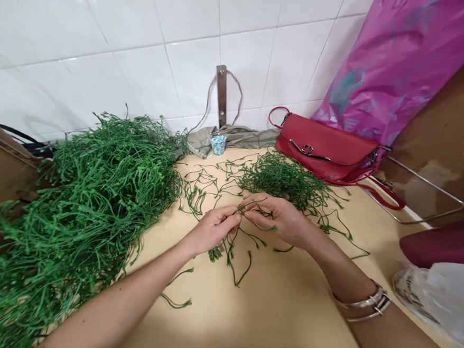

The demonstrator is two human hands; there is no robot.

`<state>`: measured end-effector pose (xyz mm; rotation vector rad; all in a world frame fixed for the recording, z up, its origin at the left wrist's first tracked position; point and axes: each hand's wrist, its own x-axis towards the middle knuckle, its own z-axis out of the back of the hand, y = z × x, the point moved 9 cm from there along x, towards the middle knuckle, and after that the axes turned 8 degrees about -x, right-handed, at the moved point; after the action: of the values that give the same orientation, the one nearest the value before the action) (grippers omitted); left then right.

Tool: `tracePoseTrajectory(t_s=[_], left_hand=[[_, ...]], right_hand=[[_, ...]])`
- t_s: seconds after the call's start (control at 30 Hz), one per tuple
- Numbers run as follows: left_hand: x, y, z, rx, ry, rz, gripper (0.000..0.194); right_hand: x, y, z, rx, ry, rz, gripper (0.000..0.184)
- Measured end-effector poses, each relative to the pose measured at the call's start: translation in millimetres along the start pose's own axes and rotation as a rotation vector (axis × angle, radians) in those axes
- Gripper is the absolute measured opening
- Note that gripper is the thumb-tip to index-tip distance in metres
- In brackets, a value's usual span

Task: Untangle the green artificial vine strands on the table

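My left hand (212,228) and my right hand (279,217) meet over the middle of the beige table (278,315). Both are closed in a pinch on thin green plastic stems (235,243) that hang down between them. A big heap of green stems (83,195) lies to the left. A smaller pile of the same stems (285,178) lies just beyond my right hand. Loose single stems (175,300) are scattered on the table near my wrists.
A red handbag (325,148) lies at the back right, under a pink plastic bag (398,64). A small blue-patterned cup (218,142) and grey cloth sit by the white tiled wall. A clear plastic bag (438,300) is at the right edge.
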<state>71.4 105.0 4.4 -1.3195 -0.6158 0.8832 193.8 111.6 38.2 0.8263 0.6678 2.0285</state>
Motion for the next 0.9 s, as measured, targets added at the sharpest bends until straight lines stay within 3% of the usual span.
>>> tracePoseTrajectory(t_s=[0.1, 0.2, 0.33, 0.4, 0.5, 0.57, 0.67, 0.7, 0.8, 0.9], left_hand=[[-2.5, 0.9, -3.3, 0.041, 0.031, 0.023, 0.035], [-5.2, -0.3, -5.2, 0.070, 0.054, 0.034, 0.033], [-4.1, -6.2, -1.1, 0.056, 0.024, 0.008, 0.029], [-1.5, -11.1, 2.4, 0.054, -0.012, -0.024, 0.030], [-1.0, -21.1, 4.4, 0.059, -0.048, -0.085, 0.033], [-6.3, -28.2, 2.8, 0.051, -0.048, -0.118, 0.035], [-18.7, -34.9, -3.6, 0.056, -0.008, -0.136, 0.039], [-21.5, -35.0, -5.4, 0.039, 0.003, -0.134, 0.039], [-19.7, -26.2, -4.4, -0.108, -0.020, -0.093, 0.038], [-9.9, -12.2, 0.2, -0.201, -0.077, -0.046, 0.036]], right_hand=[[-3.4, -3.1, -2.2, 0.040, 0.052, -0.057, 0.016], [-5.2, 5.0, 2.9, -0.027, 0.020, -0.018, 0.009], [-4.7, 32.0, 7.9, -0.339, -0.169, 0.156, 0.009], [-3.8, 39.8, 7.7, -0.409, -0.282, 0.161, 0.011], [-1.8, 31.8, 9.2, -0.295, -0.355, 0.029, 0.009], [-4.8, 12.8, 18.8, -0.215, -0.371, -0.141, 0.006], [-24.8, -18.4, 59.4, -0.225, -0.552, -0.401, 0.012], [-31.6, -23.4, 73.4, -0.215, -0.629, -0.422, 0.012], [-34.9, -15.2, 93.7, -0.291, -0.722, -0.286, 0.008], [-28.1, 9.6, 86.7, -0.405, -0.715, -0.089, 0.020]])
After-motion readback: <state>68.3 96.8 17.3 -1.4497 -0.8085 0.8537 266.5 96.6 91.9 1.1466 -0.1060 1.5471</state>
